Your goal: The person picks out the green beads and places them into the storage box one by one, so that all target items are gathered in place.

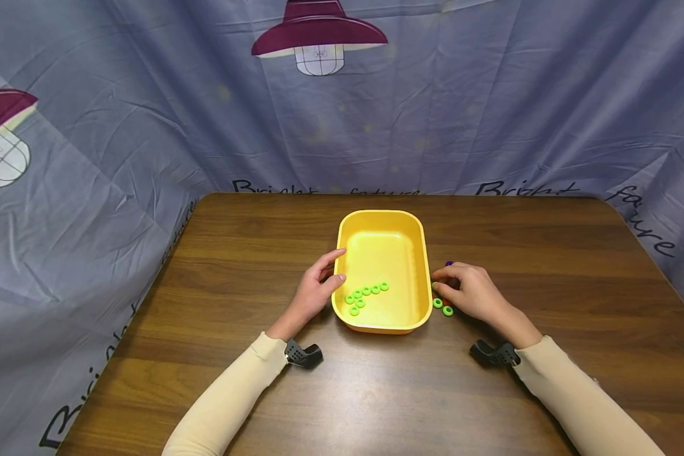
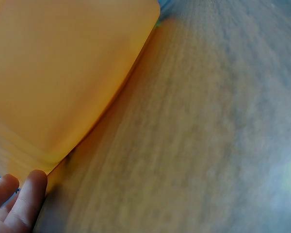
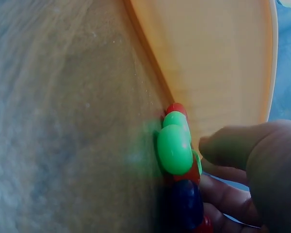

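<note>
Yellow tray [image 2: 63,73] wall close over blurred wooden table [image 2: 199,145], fingertips [image 2: 31,194] just beside its corner.

I sit in what looks like a staged recording corner, not a lived-in room. A creased grey-blue fabric backdrop printed with maroon lamps [image 1: 319,38] hangs on the far side and left of my dark wooden table with rounded corners [image 1: 547,253].

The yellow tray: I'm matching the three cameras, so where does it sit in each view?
Head: yellow tray at table centre, between both hands.
Left wrist: fills the upper left, blurred, above the fingertips.
Right wrist: its wall runs across the upper right.
Shared landmark: the wooden table.
</note>
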A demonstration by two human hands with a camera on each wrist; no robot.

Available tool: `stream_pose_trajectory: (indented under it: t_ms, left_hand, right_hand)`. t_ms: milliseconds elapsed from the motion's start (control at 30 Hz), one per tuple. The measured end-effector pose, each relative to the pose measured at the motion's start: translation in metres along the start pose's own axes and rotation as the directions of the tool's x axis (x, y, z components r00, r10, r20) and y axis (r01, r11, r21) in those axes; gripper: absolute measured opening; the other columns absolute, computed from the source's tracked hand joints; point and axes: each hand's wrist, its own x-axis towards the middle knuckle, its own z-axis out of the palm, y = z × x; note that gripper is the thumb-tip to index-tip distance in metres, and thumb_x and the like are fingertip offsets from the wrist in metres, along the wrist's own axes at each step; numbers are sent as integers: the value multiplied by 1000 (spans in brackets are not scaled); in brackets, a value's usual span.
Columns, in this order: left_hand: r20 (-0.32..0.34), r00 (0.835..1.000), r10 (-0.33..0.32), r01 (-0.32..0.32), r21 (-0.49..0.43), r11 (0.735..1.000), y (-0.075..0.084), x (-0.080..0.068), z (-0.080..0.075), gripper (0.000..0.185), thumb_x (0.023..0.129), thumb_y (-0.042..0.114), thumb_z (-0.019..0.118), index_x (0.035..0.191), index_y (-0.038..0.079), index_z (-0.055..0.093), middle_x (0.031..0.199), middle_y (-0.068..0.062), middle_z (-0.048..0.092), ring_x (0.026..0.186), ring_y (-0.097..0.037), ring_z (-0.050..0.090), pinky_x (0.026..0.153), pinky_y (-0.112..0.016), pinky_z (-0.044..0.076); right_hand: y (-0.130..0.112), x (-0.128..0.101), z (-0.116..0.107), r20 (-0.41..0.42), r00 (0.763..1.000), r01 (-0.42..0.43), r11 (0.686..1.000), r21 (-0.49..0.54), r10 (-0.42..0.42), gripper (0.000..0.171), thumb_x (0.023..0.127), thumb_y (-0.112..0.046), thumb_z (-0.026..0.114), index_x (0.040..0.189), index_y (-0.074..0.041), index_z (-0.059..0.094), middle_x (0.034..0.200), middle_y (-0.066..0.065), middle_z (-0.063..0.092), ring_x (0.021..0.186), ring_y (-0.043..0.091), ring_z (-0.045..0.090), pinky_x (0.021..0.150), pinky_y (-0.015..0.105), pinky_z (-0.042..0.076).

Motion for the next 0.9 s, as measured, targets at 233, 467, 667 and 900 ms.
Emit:
stream_pose_trajectory:
  t_ms: [233, 467, 667, 900]
  left_hand:
    - [-1, 1000, -7, 7, 5, 1000, 0, -1, -1, 53, 96, 3, 59, 148, 6, 51, 154, -18, 49, 127, -42, 60, 98, -41, 56]
    - [-4, 1000, 3, -3, 3, 1000, 0, 0, 0, 53, 96, 3, 59, 148, 5, 51, 154, -18, 50, 126, -42, 60, 98, -42, 56]
    - [-9, 1000, -9, 9, 24, 1000, 1, 0, 0, 52, 96, 5, 58, 148, 8, 52, 154, -16, 50, 125, -39, 61, 97, -40, 56]
    - [-7, 1000, -19, 19, 30, 999, 1, -1, -1, 53, 96, 5, 59, 148, 9, 52, 154, -14, 50, 126, -39, 61, 98, -41, 55]
  right_hand:
    - [1, 0, -1, 23, 999, 25, 1000, -16, -25, 19, 82, -9, 80, 100, -4, 79, 79, 2, 63, 67, 8, 51, 59, 23, 42]
    - [2, 0, 0, 28, 999, 21, 999, -33, -20, 21, 81, -9, 81, 100, -3, 78, 78, 2, 63, 68, 9, 51, 60, 24, 42]
    - [3, 0, 1, 22, 1000, 17, 999, -36, -16, 20, 81, -9, 81, 100, -3, 78, 78, 3, 62, 67, 9, 51, 59, 24, 41]
    - [2, 0, 1, 30, 1000, 7, 999, -38, -6, 19, 82, -9, 80, 101, -4, 78, 78, 2, 60, 67, 9, 49, 59, 23, 40]
